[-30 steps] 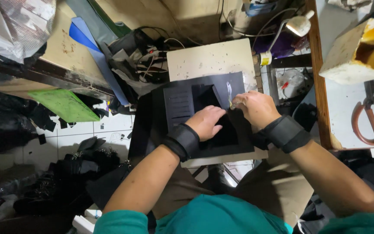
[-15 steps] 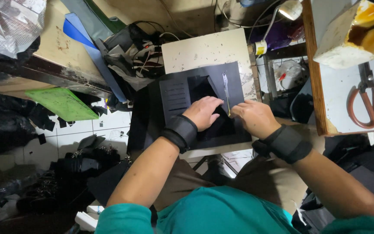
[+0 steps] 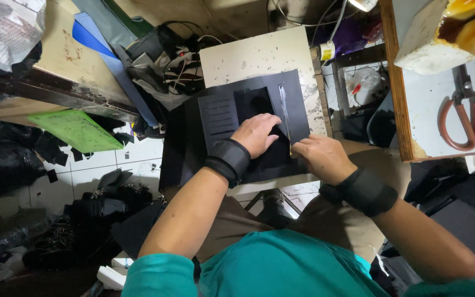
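Speckled board [image 3: 259, 55], black sheet [image 3: 221, 113] under fingers [image 3: 268, 122]

A small pale, speckled tabletop [image 3: 259, 55] sits in the upper middle of the frame. A black sheet [image 3: 224, 113] with rows of slots lies flat on it, covering its lower half and overhanging its left edge. At the right of the frame, a second white tabletop [image 3: 430, 104] with a wooden rim carries red-handled scissors [image 3: 468, 124] and a stained white block [image 3: 449, 33]. At lower left, the tiled floor [image 3: 138, 157] holds black scraps.
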